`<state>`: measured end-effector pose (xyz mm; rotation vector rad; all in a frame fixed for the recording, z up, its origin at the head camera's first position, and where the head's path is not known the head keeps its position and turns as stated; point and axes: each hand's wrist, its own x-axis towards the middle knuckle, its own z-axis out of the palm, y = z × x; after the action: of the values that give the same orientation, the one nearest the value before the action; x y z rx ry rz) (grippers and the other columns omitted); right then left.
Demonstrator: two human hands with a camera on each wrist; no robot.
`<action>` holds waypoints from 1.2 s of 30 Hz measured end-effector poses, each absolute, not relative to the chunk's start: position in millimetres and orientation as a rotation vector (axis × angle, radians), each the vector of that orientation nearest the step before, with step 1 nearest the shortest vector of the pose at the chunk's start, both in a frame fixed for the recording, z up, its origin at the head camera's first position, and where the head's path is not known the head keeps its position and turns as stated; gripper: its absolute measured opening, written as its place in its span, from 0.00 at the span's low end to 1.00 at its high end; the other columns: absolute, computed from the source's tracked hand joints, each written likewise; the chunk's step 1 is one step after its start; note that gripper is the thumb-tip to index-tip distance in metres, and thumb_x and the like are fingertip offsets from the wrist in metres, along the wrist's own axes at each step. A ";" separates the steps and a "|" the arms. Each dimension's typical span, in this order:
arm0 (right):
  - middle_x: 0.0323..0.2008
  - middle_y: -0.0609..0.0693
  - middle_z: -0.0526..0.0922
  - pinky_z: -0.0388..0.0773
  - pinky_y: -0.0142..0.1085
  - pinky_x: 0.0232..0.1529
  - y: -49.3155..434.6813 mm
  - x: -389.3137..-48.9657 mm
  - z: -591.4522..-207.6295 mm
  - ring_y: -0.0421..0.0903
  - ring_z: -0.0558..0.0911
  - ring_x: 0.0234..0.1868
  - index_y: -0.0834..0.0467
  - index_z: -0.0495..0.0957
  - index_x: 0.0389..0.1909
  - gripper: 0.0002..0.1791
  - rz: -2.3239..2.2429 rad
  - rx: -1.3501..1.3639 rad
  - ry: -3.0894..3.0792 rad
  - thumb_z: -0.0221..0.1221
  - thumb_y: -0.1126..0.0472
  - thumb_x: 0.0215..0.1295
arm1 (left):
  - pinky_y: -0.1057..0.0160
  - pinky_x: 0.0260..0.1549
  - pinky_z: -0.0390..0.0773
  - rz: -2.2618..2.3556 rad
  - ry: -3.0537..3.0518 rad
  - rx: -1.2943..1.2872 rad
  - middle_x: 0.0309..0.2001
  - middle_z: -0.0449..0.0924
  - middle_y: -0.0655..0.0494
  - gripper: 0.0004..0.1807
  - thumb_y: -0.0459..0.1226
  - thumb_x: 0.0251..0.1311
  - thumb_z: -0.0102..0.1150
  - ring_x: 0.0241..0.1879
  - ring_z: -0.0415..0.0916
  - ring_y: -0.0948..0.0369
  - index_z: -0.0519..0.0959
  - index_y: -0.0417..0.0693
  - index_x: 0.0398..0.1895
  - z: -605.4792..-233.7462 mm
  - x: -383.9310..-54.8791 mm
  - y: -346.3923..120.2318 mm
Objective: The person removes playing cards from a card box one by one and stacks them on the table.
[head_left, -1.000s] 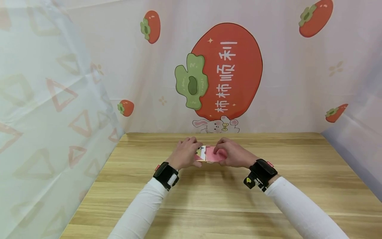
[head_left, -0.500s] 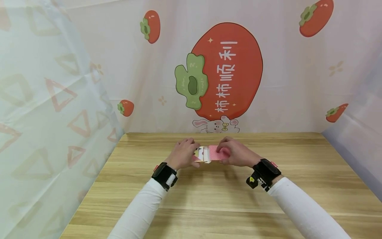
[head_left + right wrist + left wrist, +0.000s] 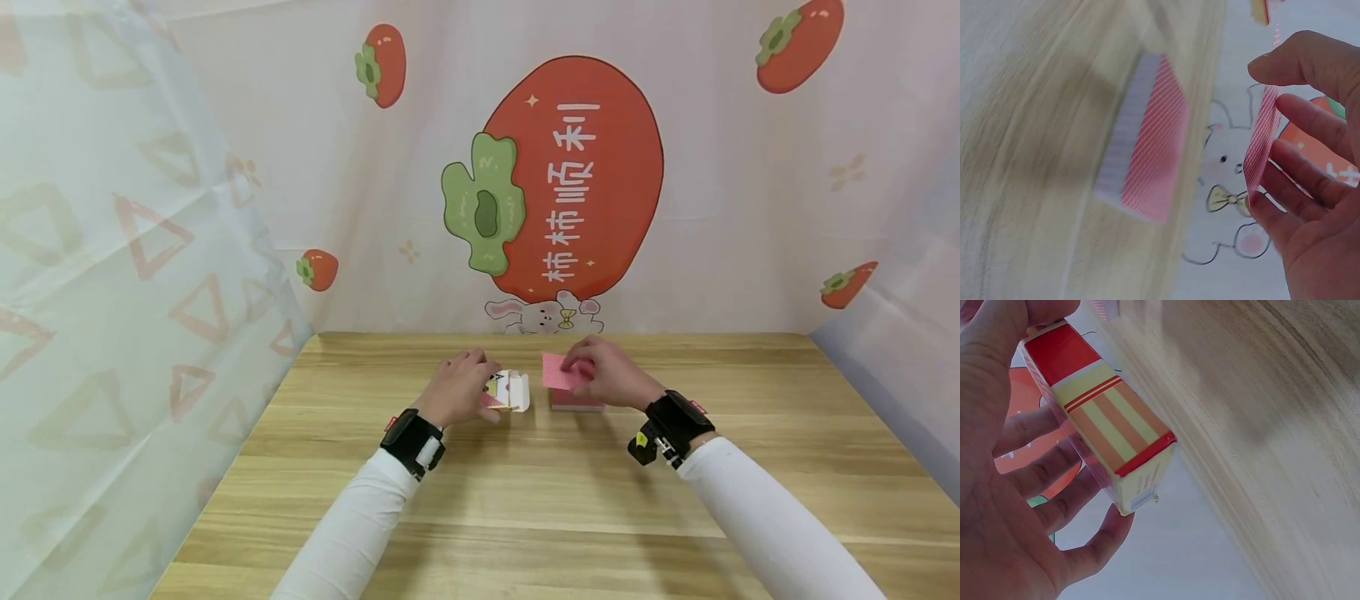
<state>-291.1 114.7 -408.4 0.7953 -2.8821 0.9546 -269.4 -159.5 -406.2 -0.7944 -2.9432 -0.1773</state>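
Note:
In the head view my left hand (image 3: 459, 390) grips a playing-card box (image 3: 501, 390), its right end open with a white flap out. The left wrist view shows the box's striped side (image 3: 1107, 419) between thumb and fingers. My right hand (image 3: 617, 377) pinches a red-patterned playing card (image 3: 555, 372), thumb on one face and fingers on the other. Whether it is one card or a thin few, I cannot tell. Below that hand, a deck of red-backed cards (image 3: 576, 403) lies squared on the table, apart from the held card (image 3: 1261, 140) in the right wrist view.
The wooden table (image 3: 495, 517) runs back to a pale curtain (image 3: 720, 233) printed with persimmons and a rabbit. More curtain (image 3: 135, 333) closes off the left side. Both wrists carry black strapped-on cameras.
My right hand has moved right and up from the box's open end with a card. The box's flap came into view, then the deck on the table. My left hand stays nearly still.

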 end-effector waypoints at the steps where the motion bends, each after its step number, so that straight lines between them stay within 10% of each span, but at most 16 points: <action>1: 0.47 0.49 0.72 0.69 0.43 0.47 116.5 -292.7 -410.8 0.50 0.69 0.48 0.48 0.80 0.39 0.18 0.950 0.795 -2.892 0.69 0.57 0.43 | 0.49 0.43 0.68 -0.178 -2.945 -0.794 0.43 0.68 0.58 0.40 0.58 0.33 0.70 0.44 0.65 0.58 0.75 0.53 0.54 -406.9 -269.6 -159.6; 36: 0.43 0.46 0.74 0.68 0.41 0.49 126.0 -313.6 -445.5 0.48 0.70 0.47 0.49 0.80 0.34 0.18 0.877 0.804 -3.008 0.72 0.57 0.37 | 0.43 0.51 0.63 -0.208 -3.002 -0.777 0.47 0.68 0.56 0.41 0.56 0.34 0.71 0.49 0.64 0.55 0.73 0.53 0.57 -414.0 -274.7 -157.0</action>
<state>-313.6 126.0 -445.5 0.8037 -3.0082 0.8766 -274.7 -157.0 -414.0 -0.7770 -3.0015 -0.2077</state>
